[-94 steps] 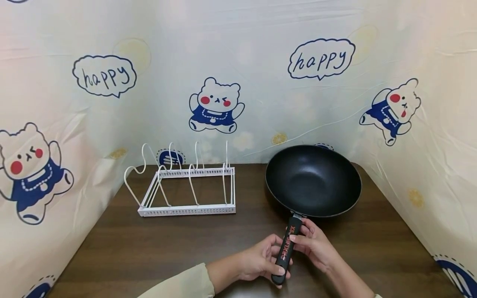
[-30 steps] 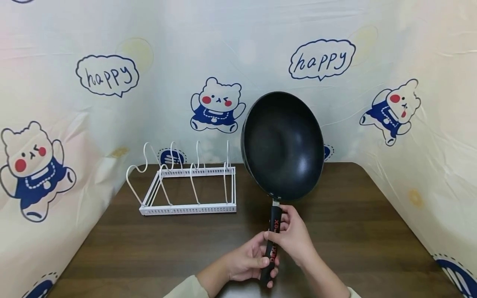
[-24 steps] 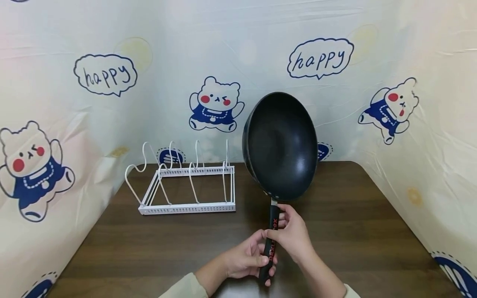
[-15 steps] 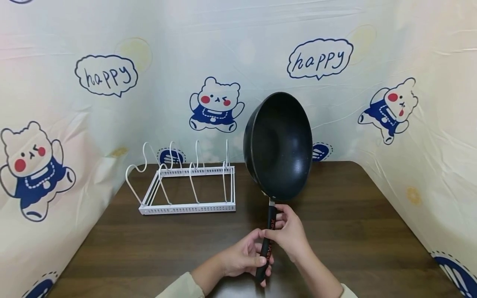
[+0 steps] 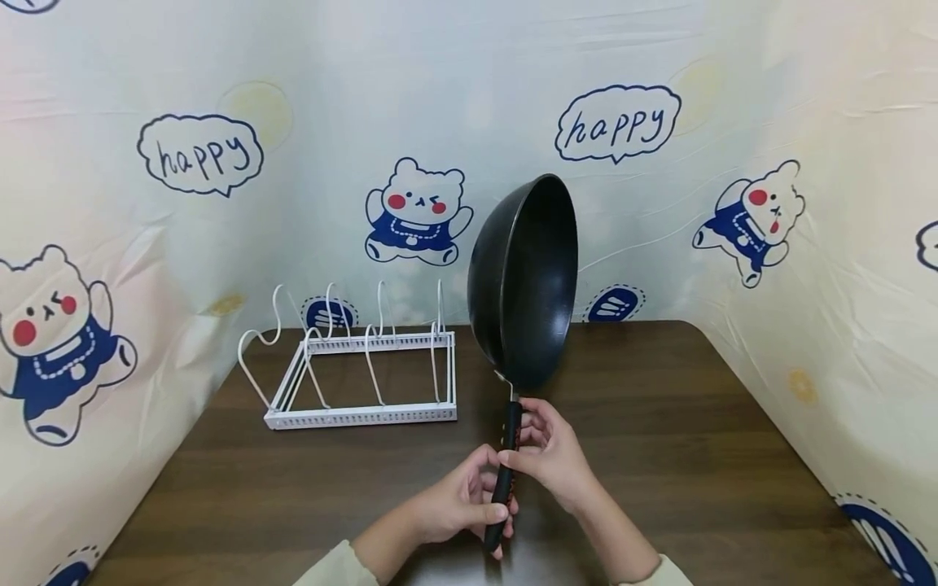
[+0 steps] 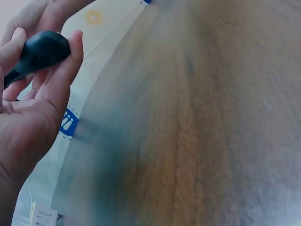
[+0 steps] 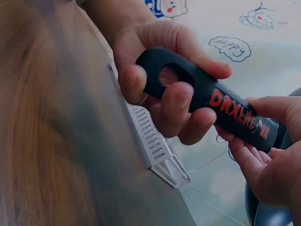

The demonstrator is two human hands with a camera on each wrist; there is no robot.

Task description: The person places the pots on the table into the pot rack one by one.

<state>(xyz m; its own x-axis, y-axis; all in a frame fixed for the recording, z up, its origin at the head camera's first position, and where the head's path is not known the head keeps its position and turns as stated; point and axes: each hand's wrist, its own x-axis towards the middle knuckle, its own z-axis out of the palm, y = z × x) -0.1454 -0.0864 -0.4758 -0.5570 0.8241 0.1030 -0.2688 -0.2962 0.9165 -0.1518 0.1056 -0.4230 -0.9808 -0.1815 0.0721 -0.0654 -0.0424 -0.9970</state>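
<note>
A person has hold of a black wok [image 5: 541, 277] with two hands. The wok is up off the brown wooden surface [image 5: 659, 456], tipped on its side, with its hollow part turned to 3 o'clock. Its black handle [image 5: 503, 487] points down to 6 o'clock from the bowl. The left hand [image 5: 458, 503] is bent around the low end of the handle, thumb on one side and fingers on the other. The right hand [image 5: 557, 460] is at 2 o'clock from the left one, and it pinches the handle up near the bowl. The handle has red letters [image 7: 235, 110] on it and a loop [image 7: 151, 59] at its end. At 8 o'clock from the bowl, a white rack [image 5: 359, 417] with bent wires sits on the surface, near the wok but not touching it. Behind is a pale cloth [image 5: 330, 98] with a bear [image 5: 418, 213] at 10 o'clock from the bowl and a "happy" bubble [image 5: 618, 124] at 1 o'clock.
</note>
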